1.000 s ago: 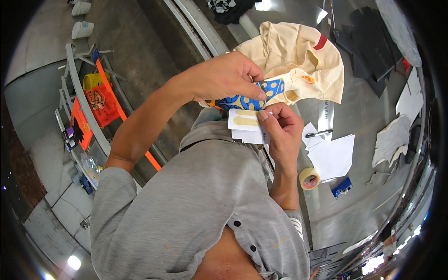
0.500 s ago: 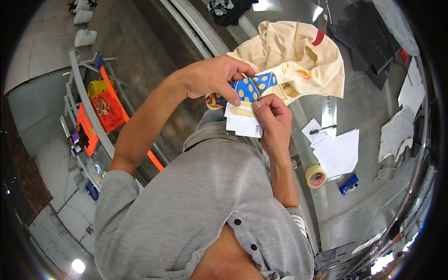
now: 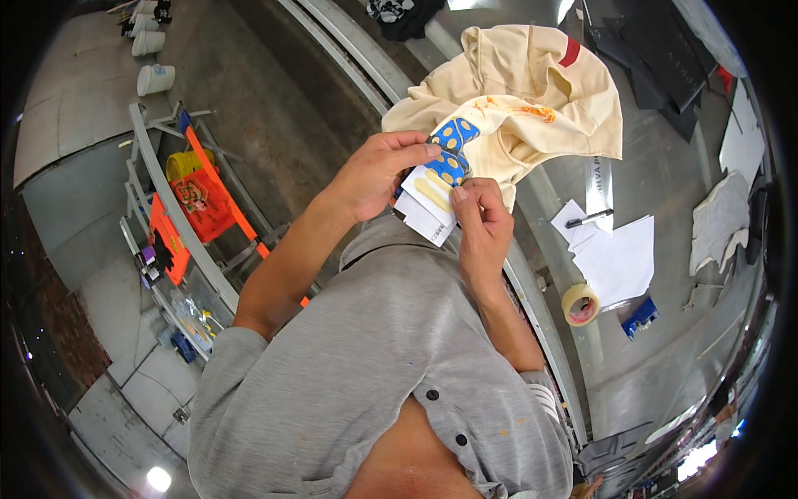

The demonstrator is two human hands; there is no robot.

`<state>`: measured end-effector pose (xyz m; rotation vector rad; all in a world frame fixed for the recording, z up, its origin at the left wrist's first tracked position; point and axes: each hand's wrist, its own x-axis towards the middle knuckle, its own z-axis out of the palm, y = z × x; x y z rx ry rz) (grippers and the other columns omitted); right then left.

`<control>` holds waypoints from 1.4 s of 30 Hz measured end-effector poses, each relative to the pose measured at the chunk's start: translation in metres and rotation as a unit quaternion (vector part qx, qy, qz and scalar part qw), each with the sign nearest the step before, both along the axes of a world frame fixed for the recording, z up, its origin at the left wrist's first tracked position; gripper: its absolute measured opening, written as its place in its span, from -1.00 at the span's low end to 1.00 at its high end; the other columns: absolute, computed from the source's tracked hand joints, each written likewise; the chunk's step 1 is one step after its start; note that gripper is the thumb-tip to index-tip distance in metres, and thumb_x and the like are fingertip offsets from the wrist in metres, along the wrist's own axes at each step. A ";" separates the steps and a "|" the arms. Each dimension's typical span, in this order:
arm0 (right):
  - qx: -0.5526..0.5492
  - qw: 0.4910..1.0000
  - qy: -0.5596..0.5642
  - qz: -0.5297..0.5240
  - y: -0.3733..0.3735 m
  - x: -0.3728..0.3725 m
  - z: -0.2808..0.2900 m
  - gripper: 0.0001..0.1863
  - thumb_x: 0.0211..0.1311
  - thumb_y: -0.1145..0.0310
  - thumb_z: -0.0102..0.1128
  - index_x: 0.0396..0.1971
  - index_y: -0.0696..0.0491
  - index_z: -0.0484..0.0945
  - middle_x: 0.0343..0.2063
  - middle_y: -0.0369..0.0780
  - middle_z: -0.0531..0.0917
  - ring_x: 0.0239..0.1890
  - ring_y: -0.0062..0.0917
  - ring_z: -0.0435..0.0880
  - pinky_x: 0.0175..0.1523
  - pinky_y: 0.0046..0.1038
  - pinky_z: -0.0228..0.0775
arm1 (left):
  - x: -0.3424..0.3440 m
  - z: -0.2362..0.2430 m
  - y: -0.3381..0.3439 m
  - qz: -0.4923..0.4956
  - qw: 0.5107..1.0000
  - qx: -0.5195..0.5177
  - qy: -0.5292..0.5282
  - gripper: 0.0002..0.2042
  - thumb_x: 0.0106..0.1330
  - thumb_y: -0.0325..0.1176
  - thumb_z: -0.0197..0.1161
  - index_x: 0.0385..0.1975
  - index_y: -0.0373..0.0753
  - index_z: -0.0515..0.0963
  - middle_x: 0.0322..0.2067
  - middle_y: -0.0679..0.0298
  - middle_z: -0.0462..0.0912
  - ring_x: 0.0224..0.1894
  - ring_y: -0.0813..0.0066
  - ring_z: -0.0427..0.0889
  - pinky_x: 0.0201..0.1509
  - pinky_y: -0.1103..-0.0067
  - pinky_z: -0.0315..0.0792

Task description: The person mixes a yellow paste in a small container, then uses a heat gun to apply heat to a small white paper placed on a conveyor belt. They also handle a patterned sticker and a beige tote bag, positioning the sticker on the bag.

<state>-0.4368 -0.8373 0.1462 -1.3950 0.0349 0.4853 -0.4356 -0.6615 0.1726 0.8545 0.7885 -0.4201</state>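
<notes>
A cream cloth garment piece (image 3: 557,91) hangs over the table edge, with orange smears and a red patch on it. Its blue part (image 3: 450,154) carries pale yellow dots. My left hand (image 3: 382,170) is closed on that printed part, thumb on top. White paper pieces (image 3: 422,218) with a yellowish shape lie against the print's lower edge. The thumb of my right hand (image 3: 482,220) presses the right edge of paper and cloth together, its fingers curled beneath. What lies under the papers is hidden.
On the grey table to the right are white sheets (image 3: 619,262), a black pen (image 3: 588,219), a tape roll (image 3: 580,305) and a small blue packet (image 3: 639,318). Black sheets (image 3: 665,62) lie farther off. Left stands a metal rack (image 3: 154,179) with an orange bag (image 3: 204,204).
Both hands have shifted slightly, and the printed part with the papers has tilted, its top leaning right. My left hand has come lower, and more of the orange-smeared cloth shows.
</notes>
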 end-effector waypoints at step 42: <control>0.065 0.985 0.120 0.108 -0.007 0.016 -0.010 -0.88 0.13 0.51 0.19 -0.54 0.16 0.45 -0.43 -0.32 0.47 -0.40 -0.69 0.37 -0.24 -0.64 0.21 | 0.007 0.016 0.007 -0.126 0.984 0.113 -0.053 -0.56 0.04 -0.65 0.26 -0.02 -0.48 0.39 -0.26 0.15 0.67 -0.26 0.58 0.65 -0.10 0.68 0.50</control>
